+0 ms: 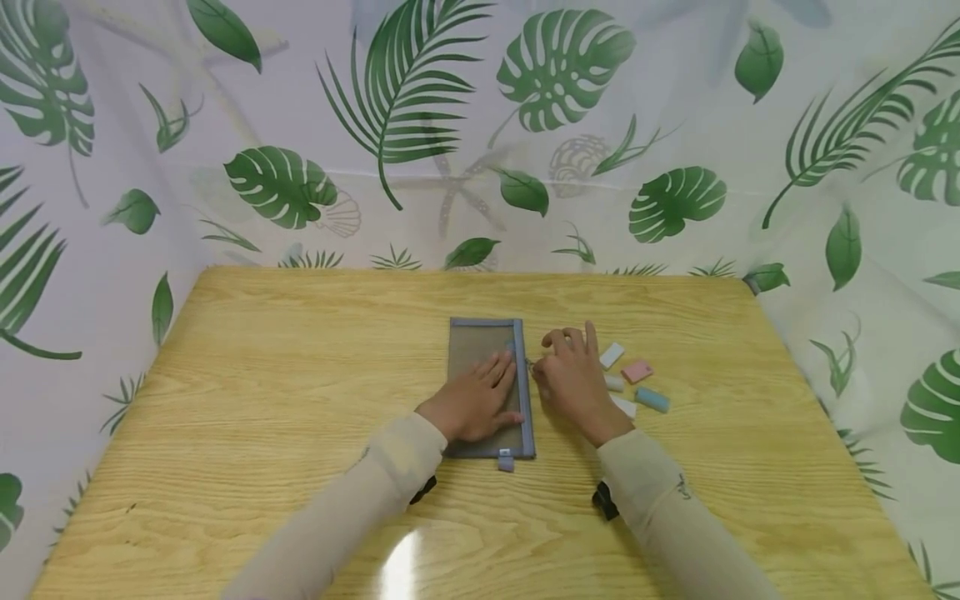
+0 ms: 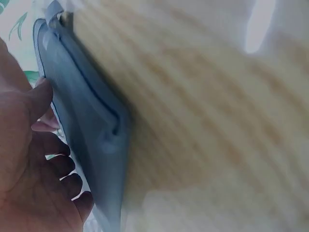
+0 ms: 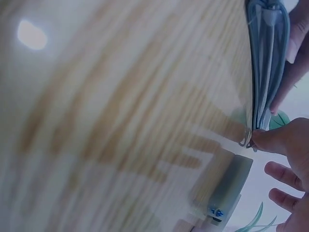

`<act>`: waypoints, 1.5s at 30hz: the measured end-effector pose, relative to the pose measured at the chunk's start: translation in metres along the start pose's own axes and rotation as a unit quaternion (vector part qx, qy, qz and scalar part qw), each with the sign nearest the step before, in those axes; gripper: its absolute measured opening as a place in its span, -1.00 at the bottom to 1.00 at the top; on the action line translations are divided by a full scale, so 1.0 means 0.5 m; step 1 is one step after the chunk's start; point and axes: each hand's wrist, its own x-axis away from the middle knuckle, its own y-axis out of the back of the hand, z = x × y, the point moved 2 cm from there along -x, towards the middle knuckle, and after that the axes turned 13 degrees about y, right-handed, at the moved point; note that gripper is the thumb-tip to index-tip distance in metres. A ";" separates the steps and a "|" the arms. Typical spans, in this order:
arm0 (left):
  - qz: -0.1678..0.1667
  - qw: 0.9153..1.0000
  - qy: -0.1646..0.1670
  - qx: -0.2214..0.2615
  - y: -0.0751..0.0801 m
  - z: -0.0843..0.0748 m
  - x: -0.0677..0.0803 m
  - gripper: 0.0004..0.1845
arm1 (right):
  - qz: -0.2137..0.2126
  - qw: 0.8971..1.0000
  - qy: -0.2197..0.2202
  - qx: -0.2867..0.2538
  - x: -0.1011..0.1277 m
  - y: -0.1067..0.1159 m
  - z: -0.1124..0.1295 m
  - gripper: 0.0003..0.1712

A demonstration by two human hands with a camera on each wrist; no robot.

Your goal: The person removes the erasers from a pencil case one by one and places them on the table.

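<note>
A grey mesh zip pouch (image 1: 480, 346) lies flat mid-table, its zipper along the right edge. My left hand (image 1: 497, 377) rests on it with straight fingers, pressing it down. In the left wrist view the pouch (image 2: 87, 121) is seen edge-on beside that hand (image 2: 34, 159). My right hand (image 1: 537, 367) is at the pouch's right edge and pinches the small metal zipper pull (image 3: 246, 141) between thumb and finger. The other fingers of the right hand (image 3: 285, 169) hang loosely spread.
Several small erasers lie just right of my right hand: a white one (image 1: 611, 355), a pink one (image 1: 637, 371), a blue one (image 1: 652, 400). One eraser (image 3: 224, 188) shows close by in the right wrist view. A leaf-print curtain (image 1: 480, 125) surrounds the wooden table (image 1: 262, 400).
</note>
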 end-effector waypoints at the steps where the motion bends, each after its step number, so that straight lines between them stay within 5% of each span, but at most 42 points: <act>1: 0.001 1.000 0.001 0.003 -0.003 -0.001 0.001 -0.14 | -0.006 1.000 0.000 -0.001 0.000 0.000 0.000 -0.91; 26: 0.009 0.999 0.025 -0.033 -0.012 -0.014 0.005 -0.15 | -0.036 0.999 -0.008 -0.010 0.007 0.004 -0.002 -0.89; 45: 0.010 0.999 0.028 -0.026 -0.006 -0.015 0.005 -0.14 | -0.034 0.999 0.026 0.022 0.010 0.001 0.012 -0.78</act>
